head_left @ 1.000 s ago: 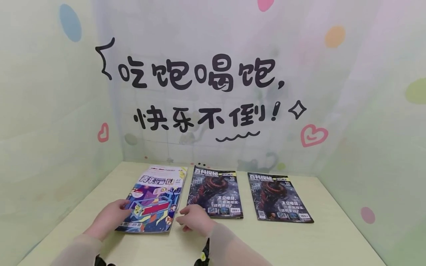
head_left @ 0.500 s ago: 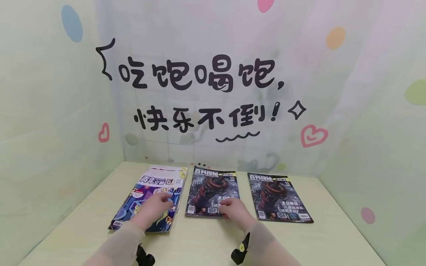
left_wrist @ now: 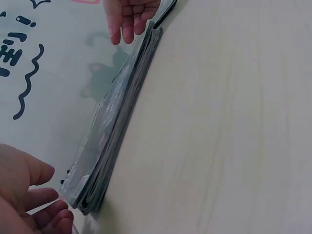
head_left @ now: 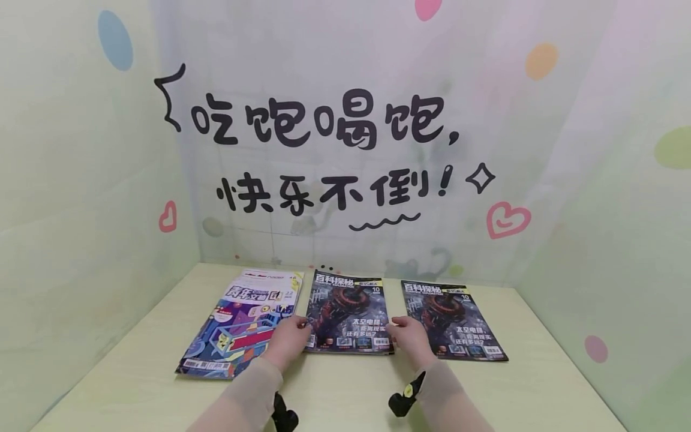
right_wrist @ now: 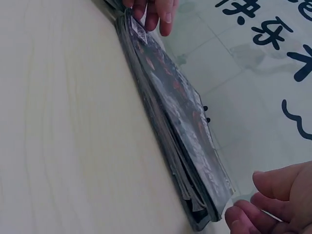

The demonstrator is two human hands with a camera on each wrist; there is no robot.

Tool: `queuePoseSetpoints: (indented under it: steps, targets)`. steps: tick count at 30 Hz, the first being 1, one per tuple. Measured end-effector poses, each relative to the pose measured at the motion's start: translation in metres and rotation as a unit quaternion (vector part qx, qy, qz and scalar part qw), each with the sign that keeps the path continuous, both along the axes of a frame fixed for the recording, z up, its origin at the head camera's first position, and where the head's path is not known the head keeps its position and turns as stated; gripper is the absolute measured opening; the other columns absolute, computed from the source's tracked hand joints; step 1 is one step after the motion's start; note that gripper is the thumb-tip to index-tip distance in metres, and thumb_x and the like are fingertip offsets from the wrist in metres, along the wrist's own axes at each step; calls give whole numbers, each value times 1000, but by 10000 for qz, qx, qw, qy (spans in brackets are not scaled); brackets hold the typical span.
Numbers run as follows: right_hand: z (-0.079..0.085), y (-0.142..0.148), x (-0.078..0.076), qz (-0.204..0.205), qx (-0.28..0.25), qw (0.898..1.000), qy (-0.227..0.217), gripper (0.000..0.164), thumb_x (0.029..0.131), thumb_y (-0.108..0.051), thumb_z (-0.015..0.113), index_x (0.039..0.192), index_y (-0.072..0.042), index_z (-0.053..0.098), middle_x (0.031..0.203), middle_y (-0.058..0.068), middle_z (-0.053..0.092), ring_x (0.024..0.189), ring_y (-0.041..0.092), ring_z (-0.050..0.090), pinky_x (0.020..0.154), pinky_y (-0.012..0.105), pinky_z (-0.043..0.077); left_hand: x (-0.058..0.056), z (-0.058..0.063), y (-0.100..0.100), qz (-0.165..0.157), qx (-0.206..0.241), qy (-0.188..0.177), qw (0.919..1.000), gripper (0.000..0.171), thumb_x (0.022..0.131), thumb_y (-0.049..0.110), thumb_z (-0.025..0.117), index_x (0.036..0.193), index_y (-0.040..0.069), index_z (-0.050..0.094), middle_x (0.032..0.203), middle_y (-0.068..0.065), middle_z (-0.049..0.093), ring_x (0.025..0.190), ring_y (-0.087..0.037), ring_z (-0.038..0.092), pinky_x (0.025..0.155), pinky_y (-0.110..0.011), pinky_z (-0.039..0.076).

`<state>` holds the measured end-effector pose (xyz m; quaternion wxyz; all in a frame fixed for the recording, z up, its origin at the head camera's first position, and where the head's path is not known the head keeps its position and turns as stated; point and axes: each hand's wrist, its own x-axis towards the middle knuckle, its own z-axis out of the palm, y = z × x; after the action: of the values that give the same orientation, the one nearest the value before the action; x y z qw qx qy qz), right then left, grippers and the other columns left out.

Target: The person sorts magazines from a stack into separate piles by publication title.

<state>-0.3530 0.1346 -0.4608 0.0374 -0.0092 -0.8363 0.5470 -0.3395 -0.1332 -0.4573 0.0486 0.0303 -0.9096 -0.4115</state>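
A dark stack of magazines [head_left: 348,312] with a space picture on its cover lies in the middle of the table. At its left edge is my left hand [head_left: 290,343], fingers loosely bent and thumb apart in the left wrist view. My right hand [head_left: 411,339] is at the opposite edge, its fingertips by the near corner of the stack [right_wrist: 170,117] in the right wrist view. I cannot tell whether either hand touches the magazines; neither pinches them. To the left lies a colourful purple magazine [head_left: 237,336], partly covered by my left hand.
Another dark magazine [head_left: 453,321] lies to the right, with the same cover. Behind the pale wooden table [head_left: 345,396] stands a printed back wall [head_left: 345,252] with black lettering. Side walls close in the table left and right.
Both hands have left the purple magazine and moved right. My left hand passed over it to the middle stack's left edge; my right hand crossed that stack to its right edge.
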Motion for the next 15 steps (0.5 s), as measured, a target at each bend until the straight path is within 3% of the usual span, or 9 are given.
queuePoseSetpoints:
  steps: [6, 12, 15]
  targets:
    - [-17, -6, -2, -354, 570, 9975, 207, 45, 92, -17, 61, 125, 13, 55, 116, 28, 60, 107, 39, 58, 88, 48, 50, -2, -18, 14, 592, 40, 396, 9975, 42, 91, 10, 52, 126, -14, 53, 125, -34, 52, 118, -49, 47, 98, -59, 40]
    - [-25, -17, 0, -604, 670, 9957, 232, 49, 91, -18, 62, 126, 16, 52, 124, 32, 55, 118, 44, 51, 96, 50, 46, 2, -26, 26, 769, 58, 759, 9941, 42, 89, 3, 49, 125, -18, 50, 125, -39, 47, 118, -54, 43, 101, -61, 35]
    - [-26, -21, 0, -724, 822, 9935, 324, 49, 89, -17, 65, 123, 17, 54, 124, 34, 54, 120, 46, 49, 98, 52, 43, 4, -27, 28, 794, 9, 754, 9940, 45, 89, 3, 49, 128, -18, 47, 127, -40, 44, 120, -54, 39, 104, -61, 31]
